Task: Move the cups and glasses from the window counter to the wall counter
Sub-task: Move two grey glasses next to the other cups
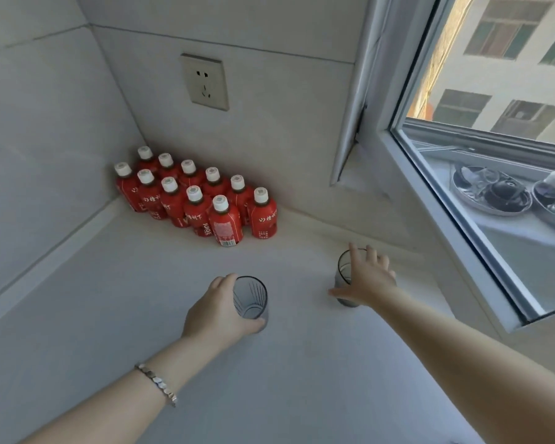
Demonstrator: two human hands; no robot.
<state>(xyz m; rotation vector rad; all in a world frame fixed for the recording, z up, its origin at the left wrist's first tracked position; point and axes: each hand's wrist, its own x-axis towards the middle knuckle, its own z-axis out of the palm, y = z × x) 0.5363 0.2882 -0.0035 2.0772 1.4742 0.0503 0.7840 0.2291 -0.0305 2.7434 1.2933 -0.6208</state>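
Beyond the left hand, red bottles carry white Chinese characters, too small to read surely. One bottle shows "JUICE" printed sideways. The front bottle has a barcode; its digits are unreadable.

Looks like a home kitchen corner: tiled walls, wall socket, pale bench with red juice bottles, window facing a block of flats.
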